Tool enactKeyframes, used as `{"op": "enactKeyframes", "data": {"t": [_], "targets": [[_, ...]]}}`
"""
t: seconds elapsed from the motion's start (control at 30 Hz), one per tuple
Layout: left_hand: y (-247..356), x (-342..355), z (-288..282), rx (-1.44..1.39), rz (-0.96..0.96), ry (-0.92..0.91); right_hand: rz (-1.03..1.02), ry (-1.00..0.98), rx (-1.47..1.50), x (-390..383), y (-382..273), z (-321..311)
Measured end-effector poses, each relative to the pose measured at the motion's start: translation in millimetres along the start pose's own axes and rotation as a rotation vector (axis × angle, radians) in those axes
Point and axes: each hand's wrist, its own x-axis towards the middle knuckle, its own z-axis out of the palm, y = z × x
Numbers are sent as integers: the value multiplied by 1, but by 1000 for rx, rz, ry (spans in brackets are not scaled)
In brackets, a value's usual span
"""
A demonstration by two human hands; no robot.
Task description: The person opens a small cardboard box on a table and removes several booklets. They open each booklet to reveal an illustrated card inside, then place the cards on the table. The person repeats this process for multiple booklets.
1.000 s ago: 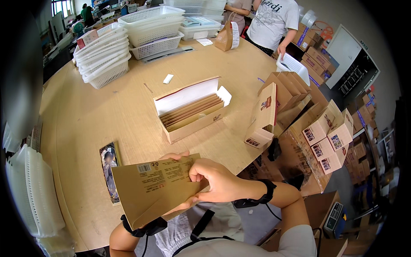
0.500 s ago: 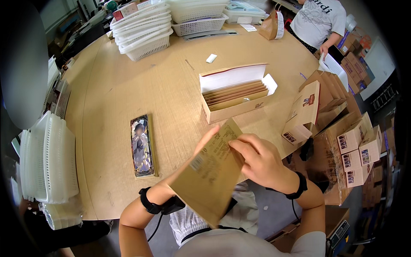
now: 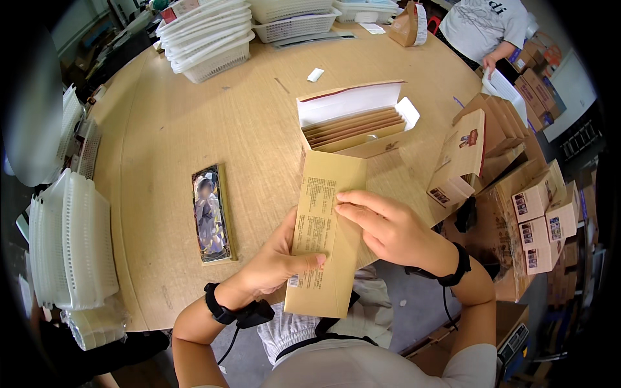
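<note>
Holds a flat tan packet (image 3: 326, 236) in front of the torso, above the near edge of the table (image 3: 162, 161), with the printed face up and the long sides running away from the body. Grasps its left side in the left grip (image 3: 275, 258), with the thumb laid over the lower print and the other fingers mostly hidden behind. Touches the same face with the fingertips of the right grip (image 3: 398, 229), from the right side and higher up; cannot tell of any pinch there, with the thumb out of clear sight.

Faces an open carton (image 3: 381, 146) just beyond the packet, with white-lined lid raised and a row of upright brown sleeves (image 3: 349, 129) inside. Cannot tell of contact between the packet's far end and the carton's near side, overlapping in this view. Has a slim box (image 3: 210, 216) with a dark, shiny patterned face lying on the table to the left, apart from either grip. Has tan cartons (image 3: 456, 155) to the right, at the table's edge, and stacked white baskets (image 3: 207, 45) at the far left. Has another person (image 3: 482, 26) in view at the far right, with one hand on a white basket (image 3: 504, 90).
</note>
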Motion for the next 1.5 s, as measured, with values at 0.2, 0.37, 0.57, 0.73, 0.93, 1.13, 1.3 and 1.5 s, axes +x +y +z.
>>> {"op": "enactKeyframes", "data": {"t": [0.2, 0.37, 0.57, 0.73, 0.93, 1.13, 1.3, 1.5], "targets": [[-19, -4, -2, -120, -107, 11, -72, -139, -58, -3, 2, 1], [-25, -5, -2, -199, -345, -161, -135, -220, -118, 5, -3, 10], [-23, -7, -5, -99, -404, -140, -162, -321, -88, 6, -11, 11], [-19, -9, -10, 28, -360, -90, -149, -178, -18, 10, -10, 18], [-12, -5, -12, 91, -295, -72, -139, -104, -45, 12, -8, 24], [-10, -6, -12, 74, -281, -102, -128, -98, 0, 12, -8, 22], [-8, -10, -14, 103, -249, -152, -128, -131, 63, 10, -9, 19], [-7, -11, -14, 92, -284, -204, -138, -127, 82, 12, -9, 17]]}}
